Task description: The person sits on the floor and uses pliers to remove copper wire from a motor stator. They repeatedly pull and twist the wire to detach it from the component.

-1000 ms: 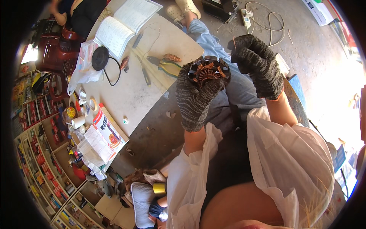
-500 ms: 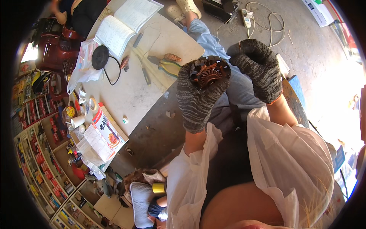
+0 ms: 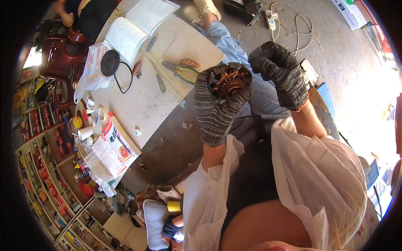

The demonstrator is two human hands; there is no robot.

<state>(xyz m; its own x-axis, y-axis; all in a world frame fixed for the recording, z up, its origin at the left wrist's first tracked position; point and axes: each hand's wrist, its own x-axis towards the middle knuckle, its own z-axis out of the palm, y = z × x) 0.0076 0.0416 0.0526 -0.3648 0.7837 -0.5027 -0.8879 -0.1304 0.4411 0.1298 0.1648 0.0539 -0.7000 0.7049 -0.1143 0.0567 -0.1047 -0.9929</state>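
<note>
- both hands wear grey knitted work gloves; the left hand (image 3: 217, 106) cups a round motor stator with copper-coloured windings and a dark toothed rim (image 3: 229, 79), fingers wrapped under and around it, holding it up over the lap.
- right hand (image 3: 279, 73) sits just beside the stator on its right side, fingers curled into a near fist with the fingertips at the rim; whether it pinches a wire or a small tool there cannot be told.
- stator windings look dense and reddish-brown, still seated in the core; no loose wire is seen hanging from it, so the work on the coil seems to be in the middle rather than finished.
- left of the stator, on the pale round table (image 3: 142, 104), lie green-handled pliers (image 3: 178, 69), a slim dark screwdriver (image 3: 159, 79) and a black round disc with a cord (image 3: 110, 62), all untouched.
- farther from the stator, at the table's far edge, rests an open white book (image 3: 140, 25); at its near edge lies a printed red-and-white leaflet (image 3: 113, 150).
- below the stator, white loose sleeves (image 3: 318, 167) cover both forearms.
</note>
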